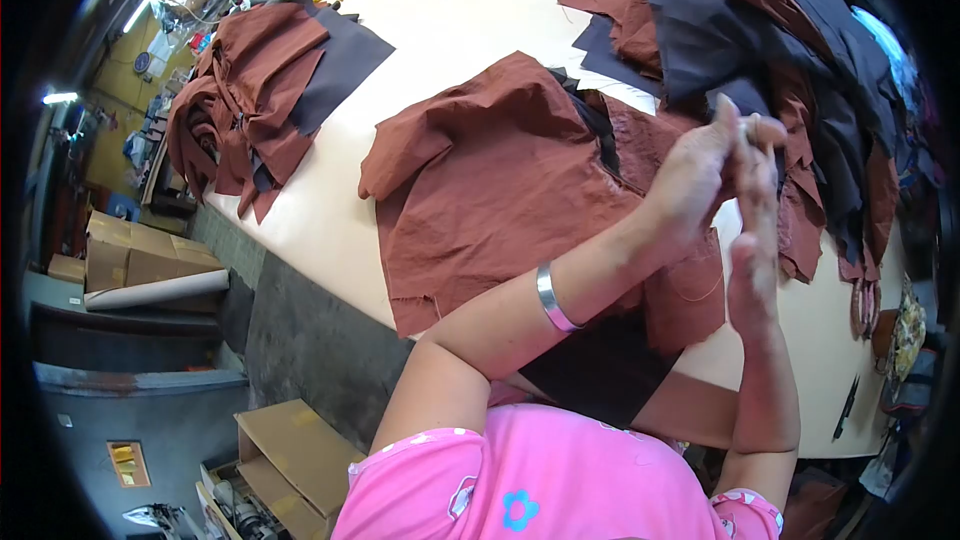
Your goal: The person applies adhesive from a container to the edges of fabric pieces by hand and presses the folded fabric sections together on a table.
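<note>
A dim workroom is taken up by a long cream table (pixel 310 215), its far end lit brightest. On its right side a large heap of rust-brown and navy cloth (pixel 850 90) is piled, and on its left side a smaller heap of rust-brown and dark cloth (pixel 260 50) is draped over the edge. Between them, the crumpled rust-brown fabric piece (pixel 490 180) with dark inner parts is spread, crossed in front by the left forearm. Below the left edge, brown cardboard boxes (pixel 150 255) are stacked with a white roll (pixel 160 290), and an open cardboard carton (pixel 290 450) is seen lower down. A pink top (pixel 560 470) is worn.

Above the right part of the fabric piece, the left grip (pixel 695 175) and the right grip (pixel 760 230) are brought together, their fingers overlapping; whether anything is pinched between them cannot be told. A silver cuff bracelet (pixel 553 300) is worn on the left forearm. Near the table's right edge, a slim black pen-like object (pixel 848 405) is laid.
</note>
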### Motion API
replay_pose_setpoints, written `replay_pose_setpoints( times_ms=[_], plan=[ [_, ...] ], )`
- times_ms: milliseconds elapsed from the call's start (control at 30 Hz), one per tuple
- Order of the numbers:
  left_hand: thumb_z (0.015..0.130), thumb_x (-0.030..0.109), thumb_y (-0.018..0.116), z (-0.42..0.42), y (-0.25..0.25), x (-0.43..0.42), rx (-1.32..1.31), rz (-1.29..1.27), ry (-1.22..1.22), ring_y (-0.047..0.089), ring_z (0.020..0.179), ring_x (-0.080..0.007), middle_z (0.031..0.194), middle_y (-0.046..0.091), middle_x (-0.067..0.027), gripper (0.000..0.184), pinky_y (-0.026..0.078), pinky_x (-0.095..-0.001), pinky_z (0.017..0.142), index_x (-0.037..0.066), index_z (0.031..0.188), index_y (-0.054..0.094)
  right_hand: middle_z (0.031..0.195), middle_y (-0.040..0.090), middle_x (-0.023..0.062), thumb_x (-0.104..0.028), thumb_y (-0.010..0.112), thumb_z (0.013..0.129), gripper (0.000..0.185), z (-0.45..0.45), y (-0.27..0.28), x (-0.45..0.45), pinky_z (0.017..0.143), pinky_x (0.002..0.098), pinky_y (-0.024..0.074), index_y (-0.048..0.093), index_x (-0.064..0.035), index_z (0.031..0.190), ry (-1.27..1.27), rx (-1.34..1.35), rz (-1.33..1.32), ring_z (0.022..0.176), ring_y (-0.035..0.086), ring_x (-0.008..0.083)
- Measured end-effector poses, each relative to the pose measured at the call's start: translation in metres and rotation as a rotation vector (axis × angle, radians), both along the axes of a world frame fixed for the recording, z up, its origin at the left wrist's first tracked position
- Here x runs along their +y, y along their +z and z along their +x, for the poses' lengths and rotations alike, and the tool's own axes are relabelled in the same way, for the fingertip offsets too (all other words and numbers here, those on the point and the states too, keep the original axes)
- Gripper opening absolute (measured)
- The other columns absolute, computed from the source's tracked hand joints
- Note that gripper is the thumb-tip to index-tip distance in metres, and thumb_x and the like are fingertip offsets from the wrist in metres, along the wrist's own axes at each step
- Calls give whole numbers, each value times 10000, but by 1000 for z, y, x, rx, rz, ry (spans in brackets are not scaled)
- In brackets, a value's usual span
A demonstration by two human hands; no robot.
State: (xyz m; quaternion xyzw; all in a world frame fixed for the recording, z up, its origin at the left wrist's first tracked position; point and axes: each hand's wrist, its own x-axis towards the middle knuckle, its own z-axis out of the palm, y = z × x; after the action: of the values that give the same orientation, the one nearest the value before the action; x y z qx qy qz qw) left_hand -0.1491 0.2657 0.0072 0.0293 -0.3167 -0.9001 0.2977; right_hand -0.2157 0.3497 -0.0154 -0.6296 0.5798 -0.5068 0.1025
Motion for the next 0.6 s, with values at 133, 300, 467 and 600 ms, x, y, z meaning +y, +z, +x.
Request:
replay_pose_setpoints(
  times_ms=[133,300,467,600],
  plan=[
    [985,373,372,-11,-18,6,-36,-172,154,509,649,-112,695,520,-40,374,448,-220,656,33,983,528,1494,121,180,-734,287,827,954,2,-5,1,1102,389,152,234,8,1424,-37,1,0,1389,129,299],
    [973,411,380,-5,-39,-17,130,-5,-126,510,609,-120,669,521,-60,398,439,-233,589,60,826,498,1506,75,159,-725,285,835,943,8,-8,2,1106,383,148,216,3,1430,23,-88,26,1394,112,279],
    [978,313,418,-19,-30,-1,31,-171,162,543,571,-126,706,538,-52,261,478,-236,554,62,935,476,1521,118,97,-725,170,854,933,-4,-16,4,1118,377,65,142,-5,1447,81,-554,43,1404,81,216],
    [975,348,414,-14,-33,-8,73,-84,138,560,594,-127,689,549,-45,290,473,-225,560,75,910,485,1525,127,67,-737,126,845,939,8,-10,0,1115,368,62,162,-18,1447,227,-745,-3,1393,125,215]
  ],
)
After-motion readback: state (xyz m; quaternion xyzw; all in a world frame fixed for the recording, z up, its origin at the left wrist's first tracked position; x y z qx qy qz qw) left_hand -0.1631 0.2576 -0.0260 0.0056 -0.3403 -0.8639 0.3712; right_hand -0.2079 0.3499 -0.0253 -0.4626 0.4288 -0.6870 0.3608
